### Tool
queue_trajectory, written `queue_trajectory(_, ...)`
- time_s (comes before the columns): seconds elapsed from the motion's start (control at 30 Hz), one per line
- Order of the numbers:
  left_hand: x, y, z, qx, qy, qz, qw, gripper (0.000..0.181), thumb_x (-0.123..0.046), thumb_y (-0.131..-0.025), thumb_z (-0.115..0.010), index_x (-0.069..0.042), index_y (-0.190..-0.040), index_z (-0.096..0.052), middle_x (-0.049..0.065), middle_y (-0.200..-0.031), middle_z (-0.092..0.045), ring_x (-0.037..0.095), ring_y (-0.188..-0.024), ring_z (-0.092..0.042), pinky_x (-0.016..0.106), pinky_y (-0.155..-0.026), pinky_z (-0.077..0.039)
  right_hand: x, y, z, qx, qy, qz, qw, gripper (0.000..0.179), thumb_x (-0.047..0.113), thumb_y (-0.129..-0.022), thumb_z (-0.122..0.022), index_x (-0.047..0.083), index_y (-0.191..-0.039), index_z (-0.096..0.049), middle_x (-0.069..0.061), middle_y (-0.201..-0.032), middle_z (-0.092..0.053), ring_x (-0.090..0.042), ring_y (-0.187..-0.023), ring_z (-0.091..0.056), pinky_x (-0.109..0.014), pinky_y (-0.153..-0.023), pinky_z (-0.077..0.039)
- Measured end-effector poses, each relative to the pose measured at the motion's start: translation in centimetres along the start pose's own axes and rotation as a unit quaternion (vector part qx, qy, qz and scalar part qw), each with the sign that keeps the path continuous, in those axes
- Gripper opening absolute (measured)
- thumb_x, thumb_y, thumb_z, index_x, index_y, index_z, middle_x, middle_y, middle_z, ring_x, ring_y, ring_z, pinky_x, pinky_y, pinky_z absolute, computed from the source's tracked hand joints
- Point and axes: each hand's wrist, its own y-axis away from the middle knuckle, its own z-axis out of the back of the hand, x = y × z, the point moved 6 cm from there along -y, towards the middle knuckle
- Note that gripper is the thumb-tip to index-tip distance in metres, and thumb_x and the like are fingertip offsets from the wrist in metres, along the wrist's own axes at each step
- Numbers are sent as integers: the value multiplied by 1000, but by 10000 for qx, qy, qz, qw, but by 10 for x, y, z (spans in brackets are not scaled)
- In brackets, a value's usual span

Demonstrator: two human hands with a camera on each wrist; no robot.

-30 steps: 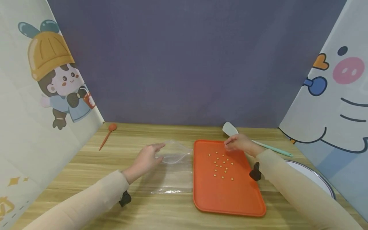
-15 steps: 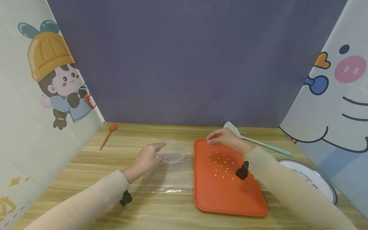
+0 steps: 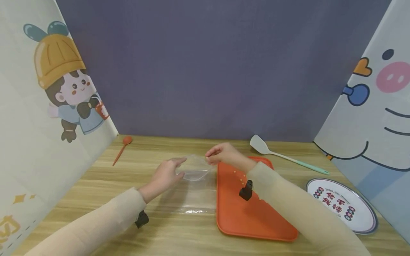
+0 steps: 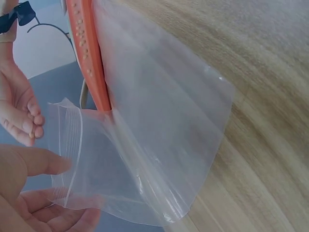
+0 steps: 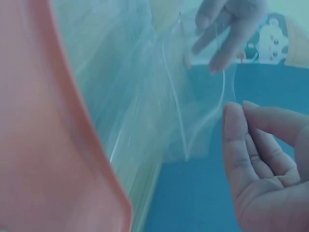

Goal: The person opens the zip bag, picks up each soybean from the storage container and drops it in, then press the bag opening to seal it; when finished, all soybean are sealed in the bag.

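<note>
Right hand (image 3: 225, 155) closer to bag (image 3: 196, 193), pinching pellet (image 4: 32, 136), plate (image 3: 362, 220) more exposed

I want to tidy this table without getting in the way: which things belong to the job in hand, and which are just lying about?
In the job, it seems:
Bag, left hand at its mouth
Bits, one pinched by the right hand
Tray, bearing other bits

Apparently just lying about:
Spoon
Spatula
Plate
</note>
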Motion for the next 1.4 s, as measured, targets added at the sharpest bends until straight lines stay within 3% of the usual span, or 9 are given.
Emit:
queue_trajectory(0.17, -3, -2, 1, -68, -73, -116, 9999, 56, -8, -80, -72, -1, -133, -56, 18, -132, -60, 33, -109, -65, 43, -92, -57, 6, -5, -14, -97, 360, -7, 9993, 22, 2, -83, -73, -8, -102, -70, -17, -87, -74, -17, -66, -70, -49, -82, -59)
queue_trajectory(0.33, -5, -2, 2, -44, -71, -153, 9998, 56, -8, -80, -72, -1, -133, -56, 18, -133, -59, 34, -111, -64, 44, -92, -56, 9, -5, -19, -170, 662, -54, 9976, 18, 6, -82, -75, -4, -98, -73, -19, -86, -74, -15, -62, -68, -45, -74, -62)
queue_trajectory(0.6, -7, -2, 2, -42, -42, -171, 9998, 56, -7, -80, -73, 0, -133, -56, 19, -132, -59, 35, -113, -63, 46, -97, -53, 9, -2, -15, -211, 643, 54, 9977, 18, 4, -83, -73, -4, -99, -73, -17, -88, -75, -28, -72, -71, -48, -78, -61)
queue_trajectory(1.0, -9, 2, 2, -76, -281, -259, 9992, 57, -9, -81, -73, 0, -134, -54, 20, -136, -56, 36, -126, -54, 47, -107, -45, 2, 13, 27, -300, 632, 8, 9976, 24, 8, -86, -70, -5, -106, -70, -17, -94, -74, -32, -82, -71, -37, -76, -61)
queue_trajectory(1.23, -10, 4, 2, -130, -345, -339, 9987, 56, -9, -81, -74, 1, -133, -55, 21, -135, -57, 37, -125, -55, 47, -106, -45, -27, 19, 59, -328, 1188, -257, 9920, 28, 14, -88, -68, -2, -112, -69, -16, -104, -73, -34, -95, -68, -43, -85, -59)
queue_trajectory(1.4, -8, 6, 1, -31, -300, -224, 9993, 57, -10, -82, -73, -1, -135, -54, 19, -138, -55, 36, -127, -53, 47, -107, -44, -51, 25, 83, -448, 1605, -548, 9845, 28, 14, -90, -67, -2, -113, -68, -16, -108, -71, -36, -100, -66, -47, -88, -57)
